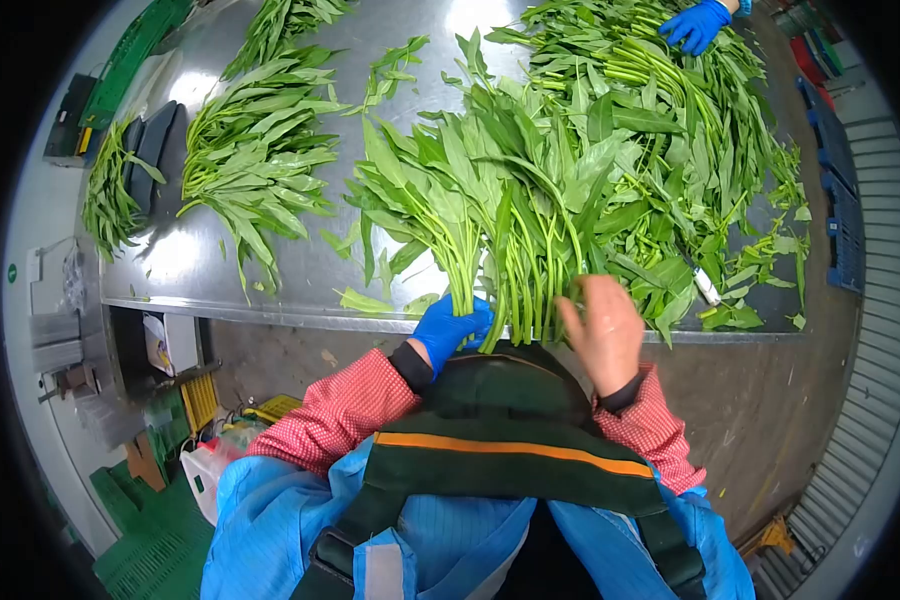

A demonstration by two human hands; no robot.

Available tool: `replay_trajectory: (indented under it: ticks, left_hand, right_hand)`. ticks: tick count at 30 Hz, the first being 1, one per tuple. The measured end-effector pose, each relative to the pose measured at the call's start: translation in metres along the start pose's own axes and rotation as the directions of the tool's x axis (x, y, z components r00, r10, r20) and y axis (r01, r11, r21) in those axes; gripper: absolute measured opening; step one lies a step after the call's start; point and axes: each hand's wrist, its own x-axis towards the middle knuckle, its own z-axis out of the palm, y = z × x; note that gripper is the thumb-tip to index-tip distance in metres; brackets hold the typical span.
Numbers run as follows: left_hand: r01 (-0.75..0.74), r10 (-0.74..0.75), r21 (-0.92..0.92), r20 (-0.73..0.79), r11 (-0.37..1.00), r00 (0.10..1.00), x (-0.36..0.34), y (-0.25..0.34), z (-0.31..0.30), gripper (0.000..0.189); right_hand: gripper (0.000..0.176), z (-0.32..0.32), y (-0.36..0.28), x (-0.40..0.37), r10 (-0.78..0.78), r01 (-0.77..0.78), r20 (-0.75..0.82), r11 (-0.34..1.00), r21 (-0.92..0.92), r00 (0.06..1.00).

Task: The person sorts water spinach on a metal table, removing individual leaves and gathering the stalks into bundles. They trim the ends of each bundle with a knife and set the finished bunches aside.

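My left hand (452, 325), in a blue glove, is closed around the stem ends of a bunch of leafy greens (455, 235) that look like water spinach, at the front edge of the metal table. My right hand (608, 330) is bare, its thumb and fingers apart and slightly bent. Its fingertips are right beside a second group of green stems (530, 270) whose cut ends overhang the table edge. Leaves of both groups overlap and fan out away from me. A white-handled tool (706, 286) lies partly under leaves to the right.
A large heap of greens (660, 150) covers the table's right side, where another person's blue-gloved hand (697, 25) rests on it. Laid bunches (260, 150) and a dark tray (150, 160) with greens are at left. Green crates (160, 540) stand on the floor lower left.
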Motion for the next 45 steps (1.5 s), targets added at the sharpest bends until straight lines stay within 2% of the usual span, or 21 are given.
replay_trajectory:
  ticks: [2,5,8,11,14,17,18,20,22,25,26,28,29,30,32,34,36,38,40,43,45]
  left_hand:
    - [0.022,-0.024,0.058,0.027,0.998,0.999,-0.005,0.015,0.008,0.018]
    - [0.005,-0.016,0.093,0.118,0.996,0.993,-0.002,0.016,0.004,0.019]
    - [-0.048,0.057,-0.076,0.116,0.996,0.992,0.001,0.004,-0.002,0.021]
    - [0.021,-0.004,-0.157,0.107,0.987,0.994,-0.005,0.01,0.0,0.023]
    - [0.132,-0.094,-0.321,0.13,0.938,0.987,-0.017,0.03,0.011,0.023]
    - [0.121,-0.028,-0.488,0.194,0.864,0.981,-0.002,0.009,0.007,0.018]
    - [-0.015,0.072,-0.249,0.22,0.968,0.973,0.007,-0.005,-0.003,0.015]
    - [-0.017,0.095,-0.245,0.31,0.969,0.946,0.015,-0.012,-0.01,0.012]
    - [-0.011,0.082,-0.169,0.417,0.986,0.905,0.019,-0.011,-0.014,0.01]
    - [-0.209,0.194,-0.01,0.418,0.978,0.888,0.046,-0.046,-0.018,0.009]
    - [-0.07,0.087,-0.052,0.476,0.996,0.875,0.045,-0.043,-0.021,0.008]
    - [0.215,-0.111,-0.108,0.594,0.971,0.796,0.037,-0.033,-0.028,0.006]
    - [0.172,-0.112,-0.034,0.631,0.985,0.768,0.039,-0.033,-0.033,0.005]
    - [0.124,-0.118,0.039,0.665,0.992,0.737,0.04,-0.034,-0.039,0.007]
    - [0.084,-0.056,-0.026,0.557,0.996,0.829,0.029,-0.017,-0.027,0.015]
    - [0.027,0.032,-0.295,0.195,0.955,0.98,0.009,0.001,0.003,0.025]
    - [0.107,-0.03,-0.303,0.246,0.947,0.969,0.005,0.006,0.001,0.033]
    - [0.126,-0.033,-0.309,0.29,0.943,0.956,-0.004,0.021,0.006,0.035]
    - [0.134,-0.03,-0.296,0.331,0.946,0.943,0.003,0.02,0.005,0.034]
    - [0.128,-0.031,-0.323,0.289,0.938,0.957,0.003,0.014,0.006,0.032]
    - [0.127,-0.047,-0.314,0.248,0.941,0.968,0.0,0.015,0.006,0.032]
  right_hand:
    - [0.024,0.013,-0.024,0.004,-0.094,0.1,-0.035,0.964,0.247,0.995]
    - [0.018,0.04,-0.036,0.01,-0.085,0.062,0.187,0.99,0.128,0.979]
    - [0.017,0.05,-0.024,0.01,0.041,-0.085,0.181,0.965,0.247,0.983]
    - [0.011,0.029,-0.018,0.012,0.143,-0.304,0.304,0.746,0.592,0.942]
    - [0.011,0.014,-0.033,0.013,-0.07,-0.087,0.206,0.742,0.665,0.976]
    - [0.013,0.025,-0.053,0.01,-0.33,0.182,0.093,0.711,0.679,0.939]
    - [0.013,0.031,-0.056,0.009,-0.356,0.206,0.092,0.71,0.673,0.93]
    - [0.013,0.041,-0.058,0.008,-0.407,0.255,0.085,0.708,0.659,0.909]
    - [0.013,0.039,-0.056,0.004,-0.363,0.07,0.281,0.712,0.699,0.888]
    - [0.013,0.039,-0.051,0.003,-0.326,-0.197,0.509,0.656,0.729,0.797]
    - [0.013,0.04,-0.05,0.003,-0.322,-0.283,0.567,0.622,0.731,0.758]
    - [0.013,0.05,-0.048,-0.001,-0.353,-0.569,0.645,0.305,0.764,0.677]
    - [0.013,0.053,-0.048,-0.001,-0.384,-0.683,0.671,0.129,0.719,0.634]
    - [0.012,0.053,-0.046,-0.001,-0.391,-0.683,0.666,0.117,0.721,0.636]
    - [0.011,0.045,-0.046,0.003,-0.407,-0.683,0.652,0.09,0.725,0.639]
    - [0.007,0.018,-0.029,0.016,-0.139,-0.52,0.505,-0.11,0.847,0.852]
    - [0.005,-0.02,-0.009,0.046,0.165,-0.187,0.41,-0.698,0.691,0.897]
    - [0.007,-0.008,0.022,0.05,0.182,-0.364,0.368,-0.056,0.93,0.912]
    - [0.009,0.015,0.01,0.037,0.221,-0.352,0.273,0.581,0.734,0.936]
    - [0.015,0.023,-0.038,0.035,-0.081,0.005,0.203,0.936,0.352,0.976]
    - [0.017,0.035,-0.035,0.035,-0.038,-0.021,0.2,0.958,0.284,0.979]
